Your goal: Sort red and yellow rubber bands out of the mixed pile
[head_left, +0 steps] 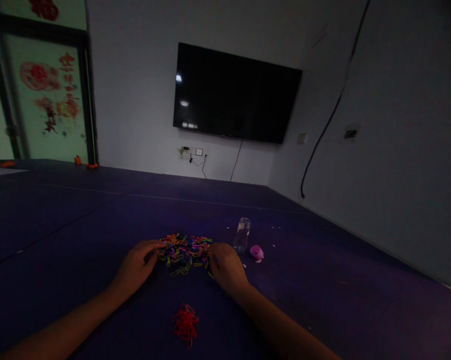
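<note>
Red loops [186, 324] sit nearest me in their own small pile; I'd say only a small share's set apart so far. Beyond, the bigger mixed-colour heap [186, 250], reds incl., is what's left. L hand [137, 262] is at its left edge, R hand [227, 267] at its right; too dim to tell if my fingers grip any. Clear bottle [242, 236] + pink item [257, 253] R of heap.

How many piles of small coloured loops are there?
2: a multicoloured pile between the left hand and the right hand, and a red pile lower in the view.
</note>
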`<action>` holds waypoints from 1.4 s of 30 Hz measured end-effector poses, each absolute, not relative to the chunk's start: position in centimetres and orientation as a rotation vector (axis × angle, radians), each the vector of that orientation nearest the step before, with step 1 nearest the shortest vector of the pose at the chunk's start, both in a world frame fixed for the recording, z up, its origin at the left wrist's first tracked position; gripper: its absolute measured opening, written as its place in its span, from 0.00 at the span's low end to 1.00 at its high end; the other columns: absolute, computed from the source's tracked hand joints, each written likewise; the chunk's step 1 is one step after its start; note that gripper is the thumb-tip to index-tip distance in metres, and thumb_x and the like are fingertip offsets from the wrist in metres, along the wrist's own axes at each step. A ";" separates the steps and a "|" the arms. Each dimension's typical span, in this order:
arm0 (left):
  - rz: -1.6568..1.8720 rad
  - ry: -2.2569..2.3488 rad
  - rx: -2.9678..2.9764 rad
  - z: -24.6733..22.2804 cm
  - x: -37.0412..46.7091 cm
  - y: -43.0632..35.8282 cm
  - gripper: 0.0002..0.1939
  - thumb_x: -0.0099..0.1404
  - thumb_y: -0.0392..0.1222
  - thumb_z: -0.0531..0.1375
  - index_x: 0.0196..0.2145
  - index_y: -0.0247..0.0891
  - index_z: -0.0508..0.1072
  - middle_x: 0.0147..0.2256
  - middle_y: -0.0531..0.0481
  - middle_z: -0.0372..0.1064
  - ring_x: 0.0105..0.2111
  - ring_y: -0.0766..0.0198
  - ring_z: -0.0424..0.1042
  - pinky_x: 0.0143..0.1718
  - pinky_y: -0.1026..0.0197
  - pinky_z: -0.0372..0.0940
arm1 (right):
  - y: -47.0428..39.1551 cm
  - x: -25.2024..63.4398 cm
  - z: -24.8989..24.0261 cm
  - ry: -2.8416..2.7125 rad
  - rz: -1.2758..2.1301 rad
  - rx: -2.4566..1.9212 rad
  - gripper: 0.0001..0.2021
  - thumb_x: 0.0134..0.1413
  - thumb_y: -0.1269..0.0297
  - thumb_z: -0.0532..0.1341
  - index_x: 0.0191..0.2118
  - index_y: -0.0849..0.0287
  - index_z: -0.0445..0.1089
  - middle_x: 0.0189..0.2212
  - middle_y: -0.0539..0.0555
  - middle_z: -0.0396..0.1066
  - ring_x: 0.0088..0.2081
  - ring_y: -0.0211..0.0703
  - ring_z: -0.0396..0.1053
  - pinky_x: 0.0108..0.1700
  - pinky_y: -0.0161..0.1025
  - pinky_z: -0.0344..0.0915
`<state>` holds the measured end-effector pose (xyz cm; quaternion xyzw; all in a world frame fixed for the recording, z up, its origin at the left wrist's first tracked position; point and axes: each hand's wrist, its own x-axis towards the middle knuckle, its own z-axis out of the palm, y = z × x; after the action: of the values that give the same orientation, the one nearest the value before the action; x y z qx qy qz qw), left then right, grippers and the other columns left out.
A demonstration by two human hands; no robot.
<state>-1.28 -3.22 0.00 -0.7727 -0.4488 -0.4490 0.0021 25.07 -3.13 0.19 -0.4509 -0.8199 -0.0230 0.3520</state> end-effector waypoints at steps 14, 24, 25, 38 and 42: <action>-0.790 -1.233 -2.558 -1.0 -0.3 -3.7 0.14 0.65 0.41 0.53 0.48 0.42 0.71 0.49 0.46 0.69 0.53 0.53 0.64 0.50 0.47 0.61 | -2.3 25.4 -0.9 -2.183 -0.007 -1.260 0.13 0.56 0.73 0.53 0.43 0.56 0.72 0.42 0.55 0.72 0.46 0.45 0.66 0.49 0.40 0.59; -0.849 -1.411 -2.445 -0.1 -0.1 -4.0 0.10 0.63 0.38 0.53 0.37 0.39 0.74 0.41 0.45 0.74 0.44 0.54 0.70 0.44 0.49 0.64 | -3.3 25.0 0.3 -2.326 0.049 -1.073 0.15 0.56 0.73 0.54 0.46 0.55 0.71 0.46 0.54 0.70 0.49 0.45 0.65 0.51 0.42 0.59; -0.865 -1.399 -2.450 -0.1 -0.1 -3.9 0.10 0.63 0.38 0.53 0.38 0.39 0.74 0.42 0.44 0.73 0.45 0.53 0.70 0.45 0.49 0.64 | -3.4 24.9 0.3 -2.320 0.036 -1.066 0.15 0.56 0.73 0.54 0.47 0.55 0.70 0.47 0.54 0.70 0.50 0.45 0.65 0.52 0.42 0.59; -0.888 -1.257 -2.557 -0.4 -0.1 -3.9 0.12 0.63 0.37 0.52 0.40 0.39 0.74 0.41 0.45 0.74 0.43 0.54 0.71 0.44 0.49 0.65 | -3.5 24.9 0.1 -2.426 0.016 -1.109 0.18 0.60 0.68 0.52 0.55 0.53 0.63 0.57 0.54 0.61 0.59 0.48 0.55 0.57 0.49 0.54; -0.908 -1.327 -2.494 0.1 0.0 -4.1 0.12 0.64 0.37 0.51 0.35 0.39 0.75 0.35 0.46 0.75 0.38 0.55 0.72 0.41 0.51 0.65 | -3.6 24.9 0.4 -2.453 0.024 -1.028 0.17 0.60 0.69 0.52 0.53 0.53 0.66 0.55 0.53 0.63 0.58 0.47 0.57 0.57 0.48 0.54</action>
<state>0.03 -4.12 0.11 -0.8374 -0.4455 -0.3047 0.0868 24.90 -3.60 0.40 -0.3753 -0.8957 0.0088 0.2384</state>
